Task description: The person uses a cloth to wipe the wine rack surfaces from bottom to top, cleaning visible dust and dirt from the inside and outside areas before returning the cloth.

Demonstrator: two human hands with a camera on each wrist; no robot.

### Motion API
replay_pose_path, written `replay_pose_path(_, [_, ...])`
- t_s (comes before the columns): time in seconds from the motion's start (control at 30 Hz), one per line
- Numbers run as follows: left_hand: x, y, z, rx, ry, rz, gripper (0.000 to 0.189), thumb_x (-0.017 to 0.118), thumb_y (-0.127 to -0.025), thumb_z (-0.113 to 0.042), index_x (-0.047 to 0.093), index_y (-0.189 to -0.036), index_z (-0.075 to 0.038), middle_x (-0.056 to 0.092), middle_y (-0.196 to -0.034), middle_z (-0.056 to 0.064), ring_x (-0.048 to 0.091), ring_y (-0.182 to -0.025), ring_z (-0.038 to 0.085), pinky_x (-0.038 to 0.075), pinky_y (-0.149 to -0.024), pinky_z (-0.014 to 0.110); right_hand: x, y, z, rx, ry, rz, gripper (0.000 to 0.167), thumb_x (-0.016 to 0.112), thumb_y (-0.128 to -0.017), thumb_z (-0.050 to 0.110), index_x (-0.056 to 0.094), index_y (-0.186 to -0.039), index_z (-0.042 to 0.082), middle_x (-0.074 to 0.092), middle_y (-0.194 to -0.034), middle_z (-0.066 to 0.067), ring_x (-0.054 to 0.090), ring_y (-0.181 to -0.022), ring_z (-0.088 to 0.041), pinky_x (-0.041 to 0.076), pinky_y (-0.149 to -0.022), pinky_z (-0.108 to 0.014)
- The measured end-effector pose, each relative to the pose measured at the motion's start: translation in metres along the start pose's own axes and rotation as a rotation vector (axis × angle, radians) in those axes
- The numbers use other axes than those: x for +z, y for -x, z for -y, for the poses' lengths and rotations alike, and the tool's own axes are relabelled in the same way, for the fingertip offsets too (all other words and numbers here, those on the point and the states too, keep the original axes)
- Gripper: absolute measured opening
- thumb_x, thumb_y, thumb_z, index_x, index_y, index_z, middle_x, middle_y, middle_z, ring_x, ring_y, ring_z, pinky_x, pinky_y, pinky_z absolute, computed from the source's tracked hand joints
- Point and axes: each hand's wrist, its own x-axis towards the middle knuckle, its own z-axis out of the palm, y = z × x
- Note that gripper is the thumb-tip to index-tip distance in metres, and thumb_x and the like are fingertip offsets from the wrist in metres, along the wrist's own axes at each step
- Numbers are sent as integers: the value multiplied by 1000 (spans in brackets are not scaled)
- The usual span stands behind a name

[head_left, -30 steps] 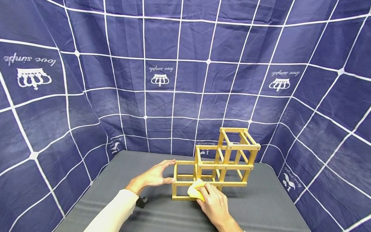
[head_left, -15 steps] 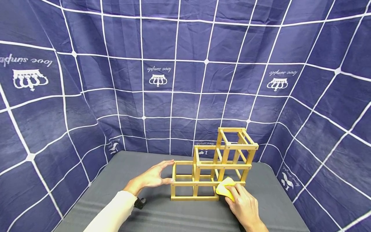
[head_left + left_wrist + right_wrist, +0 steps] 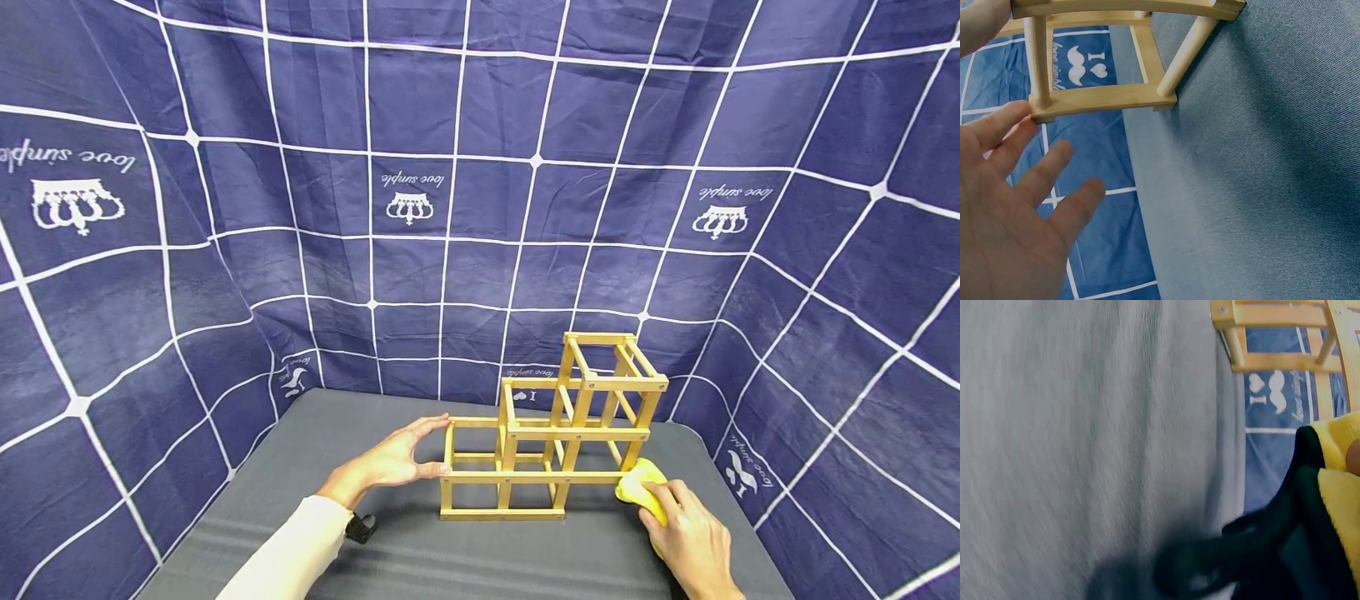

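A stepped, open-framed wooden rack (image 3: 525, 477) stands on the grey surface. My left hand (image 3: 393, 457) holds its left end across the depth, thumb at the front corner and fingertips at the back. In the left wrist view, a fingertip touches the rack's corner (image 3: 1104, 97) while the other fingers spread away from the wood. A folded yellow cloth (image 3: 637, 482) is bunched in my right hand (image 3: 690, 533), at the right end of the long front rail. The right wrist view shows only part of the cloth (image 3: 1338, 437), with dark areas beside it.
A grey cloth-covered surface (image 3: 450, 567) lies under the rack. Blue curtain fabric (image 3: 480, 200) with white grid lines and crown prints rises behind and at both sides. A black band (image 3: 362, 527) hangs at my left wrist.
My right hand has slid the yellow cloth rightward along the front rail, from the rack's left part to its right end. The left hand keeps its place on the rack.
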Motion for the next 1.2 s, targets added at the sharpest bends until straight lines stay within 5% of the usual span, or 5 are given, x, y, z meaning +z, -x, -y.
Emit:
replay_pose_path(0.27, [-2,2,-4,-41,-24,16,88,86,-103,-40,49,-176,-8,46,-185,16,47,-170,49,41,-137,75,6,-1,25,31,-84,-128,53,58,-118,58,87,-112,14,76,-97,-1,71,-72,-25,52,-53,-42])
replay_pose_path(0.53, [0,2,-8,-70,-9,-2,92,89,-97,-38,50,-174,-6,49,-183,16,49,-169,48,42,-137,74,10,-31,74,-73,-221,-226,48,64,-118,53,89,-111,12,80,-100,-4,74,-74,-24,58,-64,-43])
replay_pose_path(0.7, [-1,1,-9,-79,-36,-4,97,90,-95,-38,47,-177,-7,51,-181,19,51,-167,48,43,-137,72,20,-55,105,-150,-305,-210,27,83,-100,31,89,-117,11,82,-105,-6,76,-79,-27,60,-68,-44])
replay_pose_path(0.8, [-2,-1,-10,-77,-60,-5,97,89,-95,-40,48,-177,-8,51,-181,17,52,-167,49,44,-136,72,27,-70,120,-176,-332,-191,41,89,-83,24,89,-122,12,82,-107,-6,75,-80,-25,60,-67,-41])
replay_pose_path(1.2, [-4,-3,-18,-79,-84,35,99,91,-96,-47,50,-175,-6,46,-185,16,47,-169,50,42,-137,74,44,-95,151,-148,-309,-94,62,107,-72,14,87,-130,16,79,-110,-5,73,-83,-19,59,-66,-36])
